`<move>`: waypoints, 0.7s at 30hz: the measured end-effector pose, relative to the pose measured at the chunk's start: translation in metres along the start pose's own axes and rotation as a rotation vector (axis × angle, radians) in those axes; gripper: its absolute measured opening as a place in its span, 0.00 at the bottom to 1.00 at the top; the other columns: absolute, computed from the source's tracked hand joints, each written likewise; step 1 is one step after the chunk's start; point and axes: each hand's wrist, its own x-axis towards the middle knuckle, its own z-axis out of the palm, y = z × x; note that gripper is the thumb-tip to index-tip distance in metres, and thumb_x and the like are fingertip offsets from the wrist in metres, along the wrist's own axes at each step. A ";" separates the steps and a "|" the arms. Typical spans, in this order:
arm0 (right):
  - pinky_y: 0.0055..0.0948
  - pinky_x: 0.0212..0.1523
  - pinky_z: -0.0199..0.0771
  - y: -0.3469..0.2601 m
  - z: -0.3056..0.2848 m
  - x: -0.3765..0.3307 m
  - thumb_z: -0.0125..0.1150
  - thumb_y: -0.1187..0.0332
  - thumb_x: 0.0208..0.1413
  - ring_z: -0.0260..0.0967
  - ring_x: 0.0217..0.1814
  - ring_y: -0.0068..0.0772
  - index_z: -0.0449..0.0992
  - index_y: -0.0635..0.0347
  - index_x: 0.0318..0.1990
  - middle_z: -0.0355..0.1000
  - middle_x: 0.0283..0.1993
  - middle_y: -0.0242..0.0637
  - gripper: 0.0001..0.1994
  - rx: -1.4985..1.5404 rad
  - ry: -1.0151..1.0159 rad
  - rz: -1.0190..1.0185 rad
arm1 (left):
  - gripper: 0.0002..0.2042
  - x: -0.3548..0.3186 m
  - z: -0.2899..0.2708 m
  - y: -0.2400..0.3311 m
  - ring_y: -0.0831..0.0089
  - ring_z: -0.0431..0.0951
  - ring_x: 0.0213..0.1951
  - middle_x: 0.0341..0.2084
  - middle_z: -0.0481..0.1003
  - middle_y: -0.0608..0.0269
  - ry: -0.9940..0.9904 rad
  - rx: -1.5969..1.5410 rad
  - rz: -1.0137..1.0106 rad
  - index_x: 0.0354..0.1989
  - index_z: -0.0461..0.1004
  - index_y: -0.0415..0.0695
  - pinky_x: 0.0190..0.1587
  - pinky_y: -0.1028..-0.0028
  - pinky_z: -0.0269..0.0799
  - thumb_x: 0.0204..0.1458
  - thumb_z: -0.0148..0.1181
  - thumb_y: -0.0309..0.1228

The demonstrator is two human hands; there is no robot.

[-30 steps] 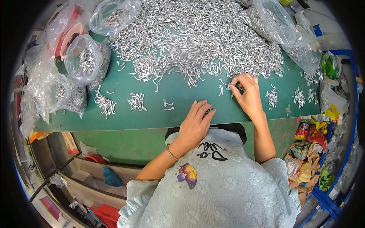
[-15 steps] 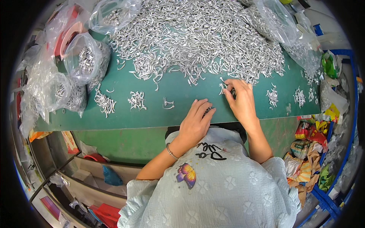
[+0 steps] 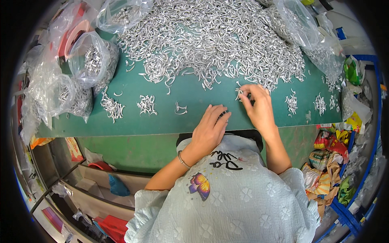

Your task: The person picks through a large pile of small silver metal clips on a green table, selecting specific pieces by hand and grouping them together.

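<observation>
Hundreds of small silvery bent metal hooks point(image 3: 210, 36) lie heaped across the far half of the green table point(image 3: 162, 117); the right hand point(image 3: 259, 107) pinches a small bunch of hooks point(image 3: 239, 94) at its fingertips, at about ten o'clock from its palm, just below the heap's near edge; the left hand point(image 3: 210, 129) rests flat and released on the table edge, at seven o'clock from that bunch; the right hand is clearly nearer; clear bags of hooks point(image 3: 87, 60) sit at nine o'clock.

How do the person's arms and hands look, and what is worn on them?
Both forearms are bare and no gloves are worn. The left hand has a thin bracelet at the wrist. The right hand shows no jewellery. Short, ruffled sleeves of a pale blue, flower-textured top end at the upper arms.
</observation>
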 end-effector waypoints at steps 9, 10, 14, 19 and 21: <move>0.34 0.40 0.61 -0.003 -0.007 0.001 0.64 0.76 0.50 0.68 0.35 0.39 0.77 0.61 0.36 0.73 0.30 0.36 0.06 -0.020 -0.060 -0.026 | 0.39 -0.002 0.002 0.001 0.45 0.67 0.58 0.57 0.65 0.42 0.118 -0.048 -0.051 0.64 0.54 0.34 0.59 0.59 0.67 0.41 0.69 0.18; 0.34 0.40 0.61 -0.007 -0.008 -0.001 0.64 0.76 0.50 0.68 0.35 0.38 0.77 0.61 0.36 0.73 0.30 0.36 0.06 0.000 -0.087 -0.047 | 0.40 -0.003 0.003 0.000 0.45 0.67 0.59 0.57 0.65 0.42 0.120 -0.047 -0.055 0.64 0.53 0.33 0.59 0.59 0.66 0.41 0.69 0.18; 0.35 0.41 0.61 -0.016 0.000 -0.008 0.64 0.76 0.50 0.69 0.37 0.41 0.77 0.61 0.35 0.74 0.31 0.37 0.05 0.037 -0.198 -0.090 | 0.39 -0.003 0.003 0.000 0.45 0.65 0.61 0.59 0.62 0.42 0.133 -0.087 -0.065 0.65 0.52 0.33 0.59 0.60 0.67 0.44 0.66 0.18; 0.37 0.42 0.61 -0.002 -0.004 -0.001 0.63 0.75 0.51 0.69 0.38 0.42 0.77 0.62 0.35 0.74 0.32 0.39 0.04 -0.089 -0.028 -0.090 | 0.35 0.000 -0.001 0.001 0.46 0.66 0.60 0.57 0.66 0.46 0.085 -0.041 -0.059 0.61 0.60 0.35 0.60 0.58 0.66 0.41 0.68 0.18; 0.37 0.42 0.61 0.005 -0.013 0.006 0.62 0.74 0.52 0.68 0.40 0.43 0.77 0.62 0.36 0.73 0.35 0.39 0.05 -0.150 0.061 -0.092 | 0.32 0.001 -0.003 0.002 0.47 0.66 0.61 0.56 0.66 0.48 0.028 -0.002 -0.043 0.58 0.64 0.37 0.60 0.58 0.66 0.41 0.67 0.18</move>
